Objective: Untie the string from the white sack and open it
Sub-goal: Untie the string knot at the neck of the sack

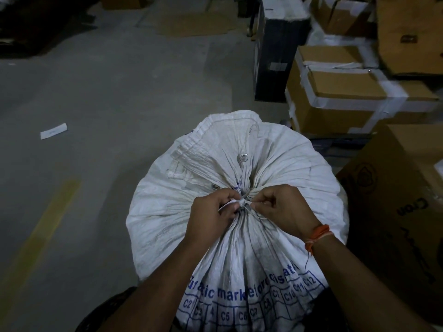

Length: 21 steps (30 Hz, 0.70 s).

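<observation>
A full white woven sack (282,168) with blue print stands on the floor in front of me. Its mouth is gathered into a tight neck, and the loose top flap lies folded away from me. A thin white string (245,204) is knotted around that neck. My left hand (211,214) pinches the string at the knot's left side. My right hand (282,207), with an orange thread band on the wrist, pinches the string ends at the knot's right side. Both hands rest on the sack.
Taped cardboard boxes (340,92) are stacked at the right, with a large brown carton (402,212) beside the sack and a black box (275,51) behind. Grey concrete floor (107,92) lies to the left, with a paper slip (53,131) and a yellow line (40,231).
</observation>
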Each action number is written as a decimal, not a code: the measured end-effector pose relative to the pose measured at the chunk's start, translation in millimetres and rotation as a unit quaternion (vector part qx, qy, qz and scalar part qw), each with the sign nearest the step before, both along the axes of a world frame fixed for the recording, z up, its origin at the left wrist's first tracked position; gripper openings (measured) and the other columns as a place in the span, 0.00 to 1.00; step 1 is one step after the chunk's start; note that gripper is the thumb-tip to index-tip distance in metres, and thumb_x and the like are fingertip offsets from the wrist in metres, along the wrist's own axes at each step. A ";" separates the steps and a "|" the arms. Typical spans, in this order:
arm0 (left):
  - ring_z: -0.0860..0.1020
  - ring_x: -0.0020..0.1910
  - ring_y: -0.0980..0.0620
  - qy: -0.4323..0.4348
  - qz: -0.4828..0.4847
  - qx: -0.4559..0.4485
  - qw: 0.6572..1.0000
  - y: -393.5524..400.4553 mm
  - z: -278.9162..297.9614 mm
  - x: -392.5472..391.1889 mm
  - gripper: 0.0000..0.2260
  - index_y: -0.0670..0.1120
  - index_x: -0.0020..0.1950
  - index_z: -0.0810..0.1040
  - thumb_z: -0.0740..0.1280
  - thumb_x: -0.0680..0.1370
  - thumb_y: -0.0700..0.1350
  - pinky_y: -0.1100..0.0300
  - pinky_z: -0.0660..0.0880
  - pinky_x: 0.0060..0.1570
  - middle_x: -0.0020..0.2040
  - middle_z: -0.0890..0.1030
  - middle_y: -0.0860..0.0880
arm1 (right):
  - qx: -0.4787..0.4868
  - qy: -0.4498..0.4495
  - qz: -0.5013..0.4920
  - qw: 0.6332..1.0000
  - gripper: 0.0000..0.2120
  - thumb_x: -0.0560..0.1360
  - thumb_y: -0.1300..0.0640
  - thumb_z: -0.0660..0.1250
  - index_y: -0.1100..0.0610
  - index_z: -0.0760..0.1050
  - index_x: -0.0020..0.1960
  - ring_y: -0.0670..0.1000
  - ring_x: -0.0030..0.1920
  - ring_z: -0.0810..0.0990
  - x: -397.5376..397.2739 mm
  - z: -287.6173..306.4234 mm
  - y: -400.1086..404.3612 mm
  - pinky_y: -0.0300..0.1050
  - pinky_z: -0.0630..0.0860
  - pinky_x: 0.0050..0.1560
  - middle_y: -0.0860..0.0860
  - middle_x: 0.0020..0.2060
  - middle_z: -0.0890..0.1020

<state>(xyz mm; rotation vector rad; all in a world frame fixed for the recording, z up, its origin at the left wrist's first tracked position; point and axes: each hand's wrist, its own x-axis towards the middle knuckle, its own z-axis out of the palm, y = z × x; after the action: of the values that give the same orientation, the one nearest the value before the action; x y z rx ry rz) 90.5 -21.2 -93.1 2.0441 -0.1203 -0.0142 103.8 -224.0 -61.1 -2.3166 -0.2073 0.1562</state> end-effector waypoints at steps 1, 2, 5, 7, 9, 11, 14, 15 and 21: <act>0.86 0.34 0.59 0.005 -0.003 0.001 1.000 0.6 0.1 0.6 0.08 0.54 0.49 0.85 0.73 0.78 0.40 0.65 0.80 0.40 0.37 0.86 0.56 | 0.000 0.007 0.013 1.000 0.03 0.72 0.53 0.75 0.52 0.85 0.41 0.46 0.28 0.74 0.5 1.9 -1.7 0.39 0.72 0.34 0.55 0.28 0.80; 0.86 0.34 0.59 0.009 -0.005 0.002 1.000 1.5 0.0 1.4 0.08 0.53 0.49 0.85 0.72 0.78 0.39 0.65 0.80 0.41 0.37 0.86 0.55 | -0.003 0.015 0.023 1.000 0.03 0.72 0.53 0.75 0.51 0.85 0.42 0.44 0.28 0.73 1.7 3.7 -4.1 0.41 0.72 0.34 0.54 0.27 0.80; 0.86 0.35 0.57 0.012 -0.002 0.003 1.000 3.5 -1.8 4.1 0.07 0.51 0.50 0.86 0.73 0.78 0.39 0.61 0.82 0.43 0.38 0.87 0.53 | -0.004 0.026 0.043 0.999 0.02 0.73 0.55 0.75 0.50 0.85 0.46 0.36 0.30 0.77 3.3 10.6 -11.7 0.29 0.67 0.34 0.37 0.25 0.79; 0.87 0.35 0.57 0.006 0.006 -0.012 1.000 2.8 -2.6 4.0 0.06 0.49 0.49 0.86 0.73 0.78 0.39 0.57 0.84 0.43 0.39 0.87 0.53 | -0.002 0.014 0.036 0.999 0.03 0.73 0.55 0.75 0.50 0.86 0.47 0.30 0.35 0.78 4.5 10.3 -13.4 0.25 0.68 0.38 0.30 0.27 0.78; 0.87 0.36 0.57 -0.004 0.026 -0.034 0.999 0.4 -4.6 2.0 0.06 0.48 0.49 0.87 0.74 0.77 0.38 0.55 0.85 0.43 0.41 0.88 0.53 | -0.013 -0.020 0.023 0.999 0.04 0.72 0.54 0.76 0.49 0.87 0.46 0.34 0.38 0.79 4.3 8.1 -9.5 0.29 0.70 0.42 0.35 0.33 0.80; 0.86 0.36 0.57 -0.007 0.053 -0.048 0.997 -2.8 -7.5 -2.2 0.06 0.48 0.48 0.87 0.75 0.77 0.38 0.55 0.85 0.43 0.42 0.88 0.53 | -0.028 -0.061 0.016 0.998 0.03 0.70 0.54 0.78 0.50 0.87 0.44 0.38 0.38 0.76 3.4 3.2 -4.0 0.34 0.70 0.41 0.43 0.37 0.80; 0.86 0.37 0.53 0.024 0.098 -0.106 0.989 -6.2 -16.0 -7.2 0.05 0.50 0.50 0.87 0.76 0.76 0.40 0.51 0.85 0.43 0.41 0.88 0.51 | -0.023 -0.086 0.005 0.996 0.03 0.69 0.57 0.78 0.51 0.86 0.42 0.43 0.38 0.78 2.8 -3.4 3.8 0.36 0.72 0.42 0.48 0.38 0.81; 0.86 0.38 0.51 0.039 0.110 -0.130 0.985 -7.4 -18.8 -8.3 0.06 0.50 0.50 0.87 0.76 0.76 0.41 0.50 0.85 0.44 0.41 0.88 0.50 | -0.016 -0.086 0.002 0.996 0.03 0.69 0.57 0.78 0.51 0.86 0.42 0.42 0.38 0.78 2.6 -5.2 5.6 0.34 0.72 0.42 0.47 0.37 0.81; 0.85 0.39 0.47 0.094 0.116 -0.218 0.964 -10.9 -23.6 -11.4 0.05 0.51 0.46 0.87 0.75 0.75 0.41 0.48 0.80 0.42 0.39 0.88 0.44 | 0.000 -0.103 -0.008 0.995 0.02 0.69 0.59 0.77 0.53 0.86 0.41 0.45 0.37 0.79 2.7 -16.3 14.5 0.30 0.70 0.39 0.49 0.36 0.80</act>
<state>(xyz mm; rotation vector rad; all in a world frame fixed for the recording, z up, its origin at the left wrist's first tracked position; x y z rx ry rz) 79.1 -32.1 -116.7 1.5959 0.2197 -0.0330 106.5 -209.5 -77.4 -2.3319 -0.2923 -0.0920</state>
